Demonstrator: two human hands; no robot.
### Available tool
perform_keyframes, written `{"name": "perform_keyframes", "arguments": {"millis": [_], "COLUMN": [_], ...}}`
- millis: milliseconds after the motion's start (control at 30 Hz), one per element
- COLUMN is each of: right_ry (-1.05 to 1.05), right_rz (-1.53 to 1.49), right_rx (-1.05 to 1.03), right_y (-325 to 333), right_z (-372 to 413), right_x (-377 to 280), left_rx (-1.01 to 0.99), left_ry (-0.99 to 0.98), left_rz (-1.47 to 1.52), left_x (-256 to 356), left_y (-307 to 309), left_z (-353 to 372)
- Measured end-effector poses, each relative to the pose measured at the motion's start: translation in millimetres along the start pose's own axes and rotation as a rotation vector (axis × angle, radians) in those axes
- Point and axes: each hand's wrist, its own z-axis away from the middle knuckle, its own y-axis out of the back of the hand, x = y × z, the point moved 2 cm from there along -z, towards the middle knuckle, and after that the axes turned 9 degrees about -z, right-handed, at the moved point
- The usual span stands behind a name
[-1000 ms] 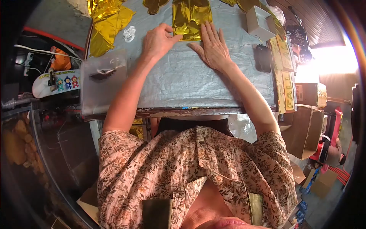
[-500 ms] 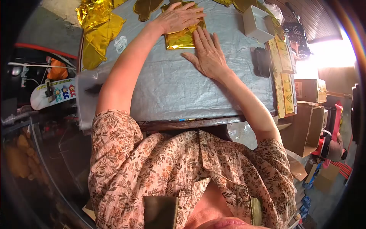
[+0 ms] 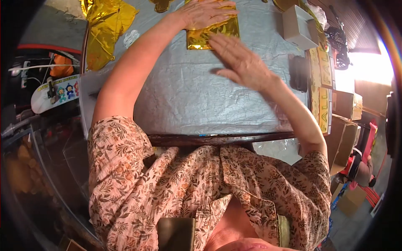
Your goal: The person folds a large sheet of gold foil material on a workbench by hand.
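Observation:
A flat gold foil piece (image 3: pixel 203 43), roughly rectangular, lies near the far side of the table. Across its upper part rests my left hand (image 3: pixel 207 16), palm down with the fingers stretched to the right. My right hand (image 3: pixel 245 65) is slightly blurred. Its fingers are straight and its thumb stands apart, and the fingertips overlap the foil's lower right corner in this view. Neither hand is wrapped round anything. Under the foil spreads a wrinkled grey-blue covering (image 3: pixel 184 96) on the table.
Crumpled gold foil (image 3: pixel 104 37) hangs at the table's left edge, near a scrap of clear plastic (image 3: pixel 131 38). To the right are an open white box (image 3: pixel 298 29), a black object (image 3: pixel 298 73) and yellow lettered packages (image 3: pixel 323 100). Cardboard boxes (image 3: pixel 341 134) and a skateboard (image 3: pixel 54 95) flank the table.
My right hand has lifted and drawn back to the right from the foil's edge. My left hand stays on the foil. The whole view has shifted slightly.

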Motion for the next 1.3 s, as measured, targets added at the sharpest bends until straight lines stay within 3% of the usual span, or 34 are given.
{"name": "perform_keyframes", "arguments": {"millis": [100,167,567,700,767,800,833,900,933,1033,1133,1200,1233,1300], "right_ry": [0.115,0.298,0.291,0.320,0.347,0.256,0.252,-0.068,-0.199,-0.173,-0.149,-0.149,-0.154,-0.146], "right_rz": [-0.076,-0.045,-0.034,-0.053,-0.235,-0.445,-0.441,-0.322,-0.213,0.052,0.073,0.106,0.143,0.143], "right_rx": [-0.023,-0.148,-0.288,-0.272,-0.174,-0.061,-0.061,0.323,0.295,0.279,0.219,0.191,0.164,0.169], "right_y": [-1,-10,-27,-26,-15,-8,-5,6,11,-4,-14,-17,-18,-18], "right_z": [-30,-52,-40,-28,-22,-25,-22,-14,-19,-21,-16,-15,-15,-15], "right_x": [25,34,-6,-15,-21,-15,-7,13,14,27,28,29,30,31], "left_rx": [-0.014,-0.005,-0.048,-0.022,-0.028,-0.050,-0.046,-0.085,-0.083,-0.024,-0.083,0.045,0.048,0.230], "left_ry": [-0.011,-0.018,0.038,0.013,0.011,0.026,0.022,0.061,0.057,0.056,0.064,0.086,0.091,0.369], "left_rz": [-0.014,-0.026,0.028,0.037,0.033,0.036,0.036,0.096,0.094,0.080,0.109,0.453,0.450,0.418], "left_x": [-3,-5,3,-1,-1,-1,-1,-2,-4,-3,-8,-25,-21,-9], "left_y": [-5,-7,6,-1,-2,-3,-2,0,-2,-2,3,-7,5,47], "left_z": [-1,-3,-1,-2,-4,-3,-4,-4,-4,-6,-3,-5,3,30]}}
